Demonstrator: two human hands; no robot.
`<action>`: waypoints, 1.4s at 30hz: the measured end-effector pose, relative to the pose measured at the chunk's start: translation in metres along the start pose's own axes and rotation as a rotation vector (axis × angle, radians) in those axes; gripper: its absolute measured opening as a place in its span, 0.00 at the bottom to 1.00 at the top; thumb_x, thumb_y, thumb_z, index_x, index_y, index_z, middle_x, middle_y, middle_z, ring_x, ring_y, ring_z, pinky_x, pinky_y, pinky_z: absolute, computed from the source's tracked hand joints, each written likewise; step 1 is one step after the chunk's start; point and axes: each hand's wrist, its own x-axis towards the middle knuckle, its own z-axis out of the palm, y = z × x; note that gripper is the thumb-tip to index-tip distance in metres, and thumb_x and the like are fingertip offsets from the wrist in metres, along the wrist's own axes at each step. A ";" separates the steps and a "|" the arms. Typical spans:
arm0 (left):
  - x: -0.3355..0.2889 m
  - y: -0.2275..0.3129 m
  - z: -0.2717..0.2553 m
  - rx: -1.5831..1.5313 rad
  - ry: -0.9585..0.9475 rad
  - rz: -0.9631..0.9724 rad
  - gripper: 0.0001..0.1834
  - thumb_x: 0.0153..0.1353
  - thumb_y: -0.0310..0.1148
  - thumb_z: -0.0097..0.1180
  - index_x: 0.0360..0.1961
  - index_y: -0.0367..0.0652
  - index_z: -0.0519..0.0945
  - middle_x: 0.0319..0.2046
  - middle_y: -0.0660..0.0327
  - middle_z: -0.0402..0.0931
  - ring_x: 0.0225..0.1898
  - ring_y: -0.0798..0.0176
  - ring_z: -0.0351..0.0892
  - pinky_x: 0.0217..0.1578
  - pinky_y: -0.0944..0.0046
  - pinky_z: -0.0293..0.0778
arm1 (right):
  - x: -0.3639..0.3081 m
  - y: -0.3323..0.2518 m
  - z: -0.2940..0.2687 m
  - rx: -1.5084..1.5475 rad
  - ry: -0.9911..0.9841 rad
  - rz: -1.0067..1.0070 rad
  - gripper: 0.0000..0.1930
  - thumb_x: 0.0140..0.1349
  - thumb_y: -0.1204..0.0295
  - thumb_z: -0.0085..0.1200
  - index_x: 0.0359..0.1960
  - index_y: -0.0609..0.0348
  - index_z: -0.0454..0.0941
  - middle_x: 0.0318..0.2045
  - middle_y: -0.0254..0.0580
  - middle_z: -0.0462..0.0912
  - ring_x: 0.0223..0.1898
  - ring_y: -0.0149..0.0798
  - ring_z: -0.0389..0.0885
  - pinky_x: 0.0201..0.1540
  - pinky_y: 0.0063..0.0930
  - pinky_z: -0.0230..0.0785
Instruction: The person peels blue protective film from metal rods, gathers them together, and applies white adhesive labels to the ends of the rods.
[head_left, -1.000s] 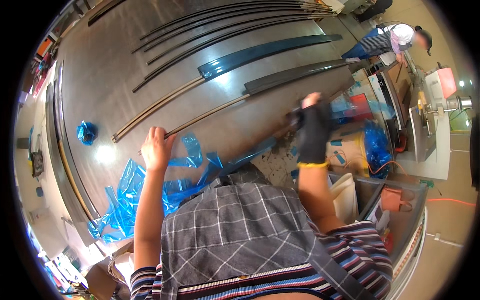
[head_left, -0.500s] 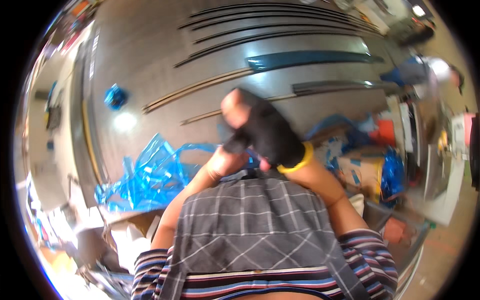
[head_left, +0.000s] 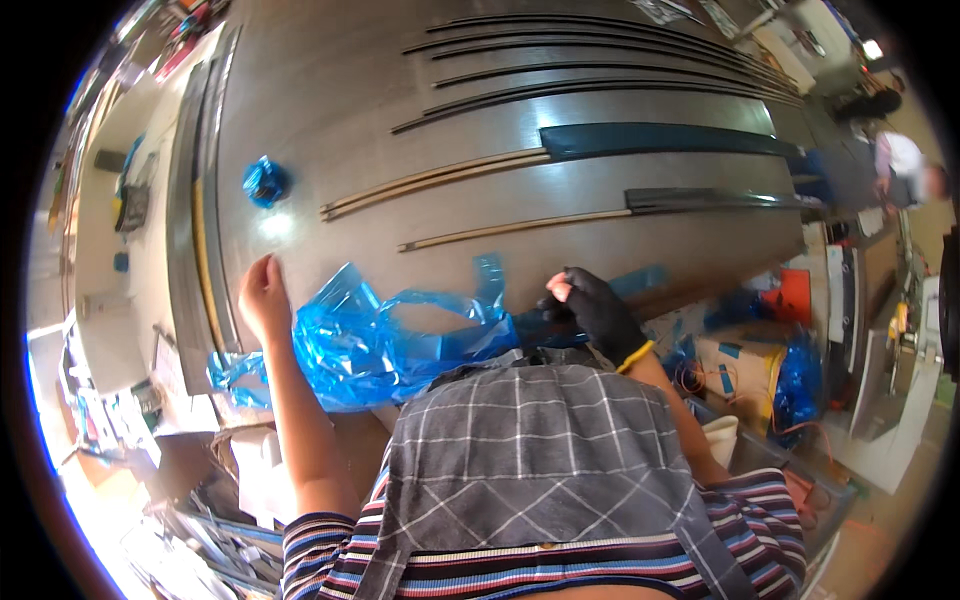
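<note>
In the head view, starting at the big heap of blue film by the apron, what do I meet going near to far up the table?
Blue film heap → single tan strip with a dark end → tan strip pair with a blue end → group of thin dark strips.

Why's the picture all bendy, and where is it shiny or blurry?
In the head view, the fisheye lens bends straight edges; head view: white glare spots the grey table just below the crumpled blue ball, and the blue film glints; head view: the person at far right looks blurry.
</note>
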 end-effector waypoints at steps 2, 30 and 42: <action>0.019 0.025 0.042 -0.093 -0.244 -0.103 0.20 0.60 0.44 0.57 0.43 0.36 0.82 0.29 0.53 0.82 0.30 0.60 0.83 0.35 0.62 0.75 | 0.005 0.000 0.004 0.016 0.006 0.020 0.10 0.66 0.65 0.46 0.39 0.60 0.71 0.30 0.37 0.77 0.33 0.28 0.77 0.38 0.24 0.71; 0.004 0.065 -0.117 -0.381 0.071 -0.298 0.13 0.62 0.32 0.59 0.44 0.35 0.77 0.32 0.59 0.79 0.32 0.69 0.78 0.36 0.75 0.75 | 0.075 -0.082 -0.100 1.263 0.231 -0.448 0.43 0.60 0.38 0.48 0.60 0.69 0.56 0.61 0.57 0.62 0.62 0.53 0.64 0.63 0.51 0.59; -0.052 -0.119 -0.031 -0.669 -0.160 -0.542 0.12 0.61 0.38 0.61 0.40 0.42 0.78 0.31 0.65 0.79 0.31 0.71 0.79 0.31 0.78 0.73 | 0.018 0.006 -0.068 1.026 0.595 -0.135 0.36 0.60 0.38 0.47 0.56 0.59 0.67 0.51 0.49 0.76 0.52 0.47 0.75 0.58 0.45 0.65</action>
